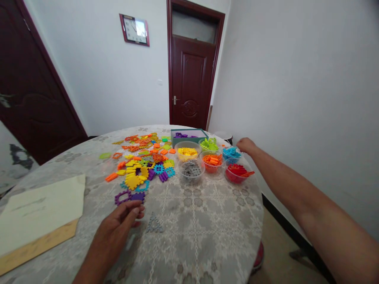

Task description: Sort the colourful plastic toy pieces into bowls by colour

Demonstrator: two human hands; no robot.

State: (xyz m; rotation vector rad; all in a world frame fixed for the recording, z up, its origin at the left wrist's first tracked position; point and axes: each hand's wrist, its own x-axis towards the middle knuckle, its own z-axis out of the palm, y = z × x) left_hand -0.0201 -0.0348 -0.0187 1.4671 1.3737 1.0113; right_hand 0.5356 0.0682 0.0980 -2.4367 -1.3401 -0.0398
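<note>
My left hand [120, 223] hovers low over the tablecloth with its fingers loosely bent and slightly apart; nothing shows in it. Just beyond its fingertips lie a purple square plate [137, 197] and a purple frame piece [122, 197]. A grey openwork triangle [154, 224] lies to its right. At the table's right edge, my right hand [246, 145] is closed beside the bowl of blue pieces [231, 153]. Its fingertips are too small and hidden to show what they hold. Nearer me stands a bowl of red pieces [237, 172].
Clear bowls hold orange [212, 159], grey [192, 169], yellow [187, 151] and lime pieces [209, 144]. A green-edged box [189, 138] with purple pieces stands behind. Mixed plastic pieces [136, 173] spread over the table's middle left. Paper sheets [44, 213] lie at left.
</note>
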